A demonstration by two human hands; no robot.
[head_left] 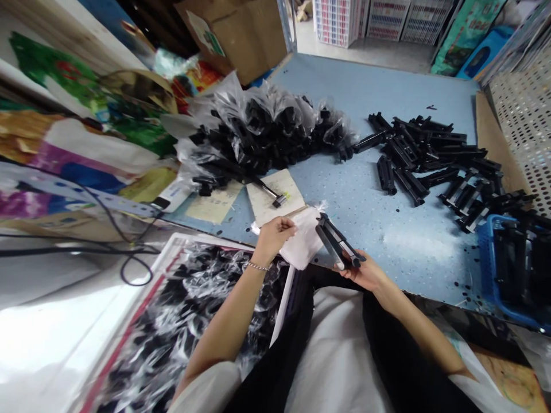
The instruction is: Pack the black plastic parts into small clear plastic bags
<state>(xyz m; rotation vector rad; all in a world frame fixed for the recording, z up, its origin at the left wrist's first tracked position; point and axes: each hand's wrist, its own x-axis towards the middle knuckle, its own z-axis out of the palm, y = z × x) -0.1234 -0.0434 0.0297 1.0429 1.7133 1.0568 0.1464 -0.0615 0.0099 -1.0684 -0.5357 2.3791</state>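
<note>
Head view: black parts point(338, 244) are gripped in the right hand point(365, 271) at the desk's point(344, 183) near edge. Leftward, the left hand point(273, 236) meets white plastic bags point(303, 238); pinching cannot be determined. Far right: black pile point(413, 143).

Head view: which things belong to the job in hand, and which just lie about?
Likely the job:
- black hardware in right hand
- white stack by left hand
- loose black pieces
- bagged black pieces

Apparently lying about:
- cardboard box
- black cable
</note>
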